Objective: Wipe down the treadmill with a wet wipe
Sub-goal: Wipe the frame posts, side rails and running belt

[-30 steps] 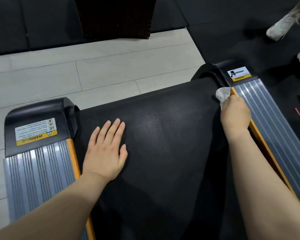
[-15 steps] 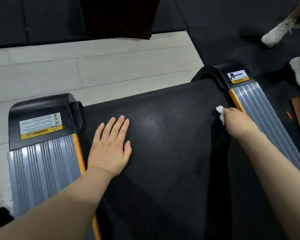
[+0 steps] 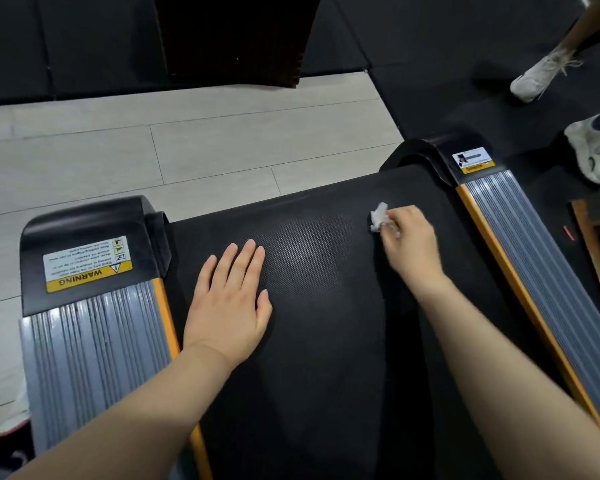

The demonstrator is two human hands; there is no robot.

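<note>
The treadmill's black textured belt [image 3: 302,271] fills the middle of the view, between two grey ribbed side rails with orange edges, the left rail [image 3: 94,358] and the right rail [image 3: 523,251]. My left hand [image 3: 231,299] rests flat on the belt near the left rail, fingers straight. My right hand [image 3: 409,244] grips a crumpled white wet wipe [image 3: 378,216] and presses it on the belt's far right part, a little inside the right rail. Most of the wipe is hidden under my fingers.
Black end caps with yellow warning labels close the rails, one at the left [image 3: 87,251] and one at the right [image 3: 471,159]. Pale floorboards [image 3: 187,150] lie beyond the belt. Another person's white shoes [image 3: 537,77] stand on black mats at the right. A wooden object [image 3: 596,237] sits beside the right rail.
My right hand has slid the wipe leftward, off the right rail's orange edge and onto the belt. My left hand has stayed flat in place.
</note>
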